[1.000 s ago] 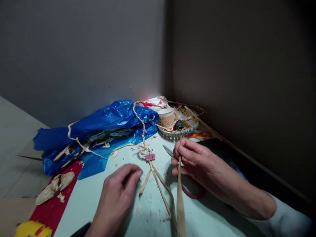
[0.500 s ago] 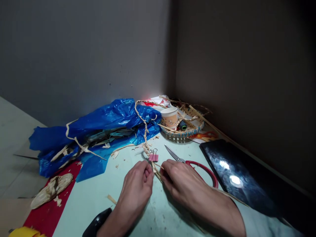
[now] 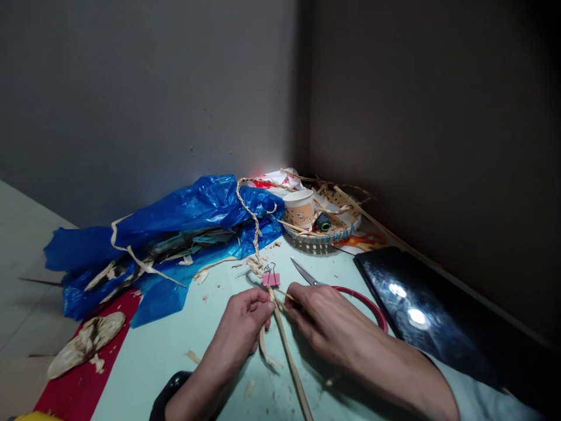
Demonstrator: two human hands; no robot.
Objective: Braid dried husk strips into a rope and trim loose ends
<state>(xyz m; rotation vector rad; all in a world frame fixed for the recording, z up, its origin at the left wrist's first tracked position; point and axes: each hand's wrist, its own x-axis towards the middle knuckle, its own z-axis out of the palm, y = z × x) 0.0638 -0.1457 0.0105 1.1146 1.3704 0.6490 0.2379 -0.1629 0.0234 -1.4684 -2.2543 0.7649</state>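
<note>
A braid of pale dried plant fibre (image 3: pixel 256 234) runs from the back of the table toward me, and a pink binder clip (image 3: pixel 271 279) grips it near its loose end. Just below the clip, my left hand (image 3: pixel 243 321) pinches the strands between thumb and forefinger. One short strand hangs under those fingers. A long flat strand (image 3: pixel 289 356) comes down between my hands to the table's near side. My right hand (image 3: pixel 322 313) is closed on another strand, drawn out to the right; its fingertips are partly hidden. Red-handled scissors (image 3: pixel 363 301) lie beside and partly behind my right hand.
A blue plastic bag (image 3: pixel 193 204) with dried strips lies at the back left. A woven basket (image 3: pixel 328 237) holds a paper cup (image 3: pixel 299 209) and a thread spool (image 3: pixel 324 222). On the right is a black tablet (image 3: pixel 421 316); a dried husk piece (image 3: pixel 87 345) lies on the left.
The long strand now lies free between my hands, and a short one shows under my left hand. My left thumb has moved onto the strands below the clip; my right hand still grips at the right.
</note>
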